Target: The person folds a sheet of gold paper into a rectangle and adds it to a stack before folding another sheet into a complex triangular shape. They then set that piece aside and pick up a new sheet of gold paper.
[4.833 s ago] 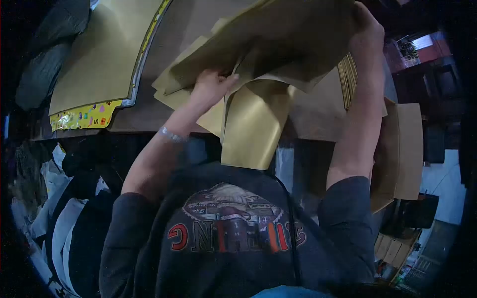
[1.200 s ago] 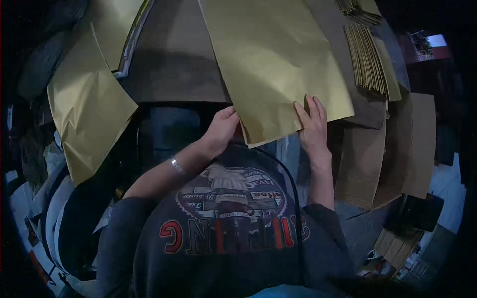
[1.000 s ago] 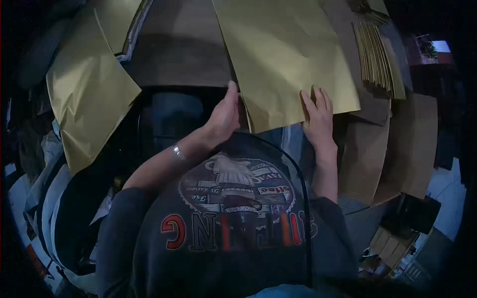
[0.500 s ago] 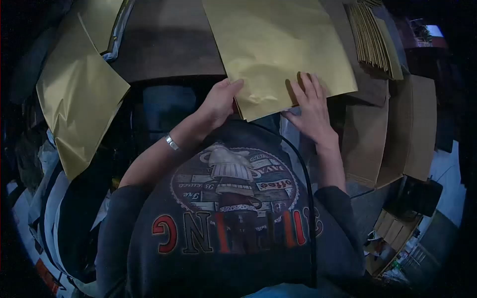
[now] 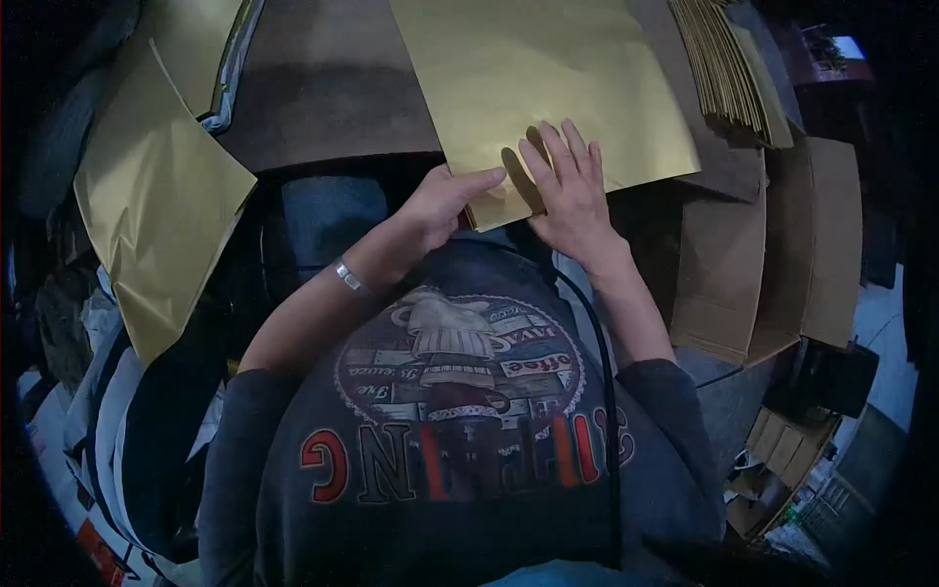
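Note:
A large gold sheet (image 5: 558, 78) lies over the brown work surface (image 5: 328, 88), its near edge towards my body. My left hand (image 5: 445, 205) pinches the sheet's near left corner, thumb on top and the other fingers hidden beneath. My right hand (image 5: 572, 196) rests on the near edge, fingers spread flat on the gold face and casting shadows to their left. Its thumb is low at the edge, close to my left thumb.
Another gold sheet (image 5: 161, 215) hangs off the surface at the left. A stack of folded gold-brown pieces (image 5: 719, 73) stands at the upper right. Below it is an open cardboard box (image 5: 724, 264). A black cable (image 5: 613, 421) runs down my front.
My right hand has slid left along the near edge, closer to my left hand. My left thumb reaches further over the sheet. The sheet's near edge looks flatter.

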{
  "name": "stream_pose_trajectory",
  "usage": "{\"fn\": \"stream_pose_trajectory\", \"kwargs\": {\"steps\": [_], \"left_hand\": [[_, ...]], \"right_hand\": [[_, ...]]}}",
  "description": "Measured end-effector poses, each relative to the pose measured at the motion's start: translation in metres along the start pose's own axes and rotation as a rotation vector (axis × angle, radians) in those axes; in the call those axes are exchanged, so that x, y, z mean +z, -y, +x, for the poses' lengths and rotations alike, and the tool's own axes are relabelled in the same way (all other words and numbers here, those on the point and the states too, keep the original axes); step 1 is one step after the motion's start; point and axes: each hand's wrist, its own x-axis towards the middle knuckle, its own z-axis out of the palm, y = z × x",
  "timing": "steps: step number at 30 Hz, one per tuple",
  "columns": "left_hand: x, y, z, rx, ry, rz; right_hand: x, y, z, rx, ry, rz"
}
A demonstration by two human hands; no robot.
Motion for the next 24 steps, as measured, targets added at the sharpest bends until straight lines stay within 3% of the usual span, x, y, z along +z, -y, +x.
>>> {"fn": "stream_pose_trajectory", "kwargs": {"steps": [3,5,15,21,22,24], "left_hand": [[-0.001,0.007,0.004,-0.044,0.001,0.0],[-0.007,0.009,0.007,-0.049,0.042,0.023],[-0.016,0.006,0.005,-0.055,0.006,0.108],[-0.009,-0.009,-0.017,-0.07,0.004,0.132],[-0.018,-0.02,-0.025,-0.055,0.078,0.26],[-0.057,-0.016,-0.026,0.346,0.079,0.512]], "right_hand": [[0.002,0.005,0.007,0.012,0.027,-0.021],[0.012,0.01,0.012,-0.003,-0.079,0.015],[0.005,0.013,0.004,0.003,-0.023,-0.041],[-0.001,0.006,0.007,-0.124,-0.111,-0.003],[-0.003,0.003,0.008,-0.123,-0.086,0.009],[-0.003,0.0,0.006,-0.104,-0.121,0.066]]}}
